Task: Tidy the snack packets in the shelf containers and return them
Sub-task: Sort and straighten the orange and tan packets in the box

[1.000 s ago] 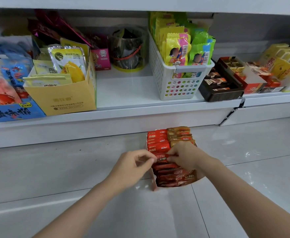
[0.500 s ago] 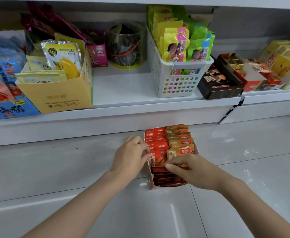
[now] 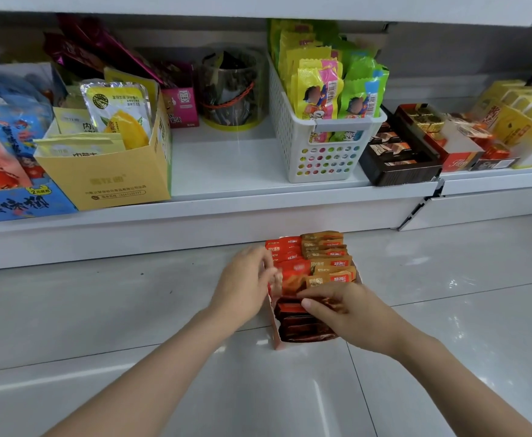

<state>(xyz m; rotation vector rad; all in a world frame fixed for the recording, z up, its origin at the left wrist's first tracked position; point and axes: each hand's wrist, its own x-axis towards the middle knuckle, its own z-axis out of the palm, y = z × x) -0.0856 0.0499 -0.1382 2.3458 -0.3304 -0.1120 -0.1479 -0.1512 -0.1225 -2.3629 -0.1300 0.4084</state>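
A small open cardboard box (image 3: 274, 329) stands on the tiled floor below the shelf, filled with rows of red snack packets (image 3: 285, 247) and orange-brown snack packets (image 3: 324, 250). My left hand (image 3: 245, 285) grips the box's left wall, fingers curled over its edge onto the red packets. My right hand (image 3: 346, 313) lies over the near packets, thumb and fingers pinching a dark red packet (image 3: 293, 307). The packets under my right palm are hidden.
On the white shelf (image 3: 226, 197) above stand a yellow carton (image 3: 110, 178) of pouches, a white perforated basket (image 3: 318, 152) of yellow and green packets, a clear tub (image 3: 231, 89), a dark chocolate tray (image 3: 397, 159) and further boxes at both ends. A gap lies between carton and basket.
My right hand has drawn back from the middle packets toward the near part of the box. My left hand has shifted from the packets to the box's left wall.
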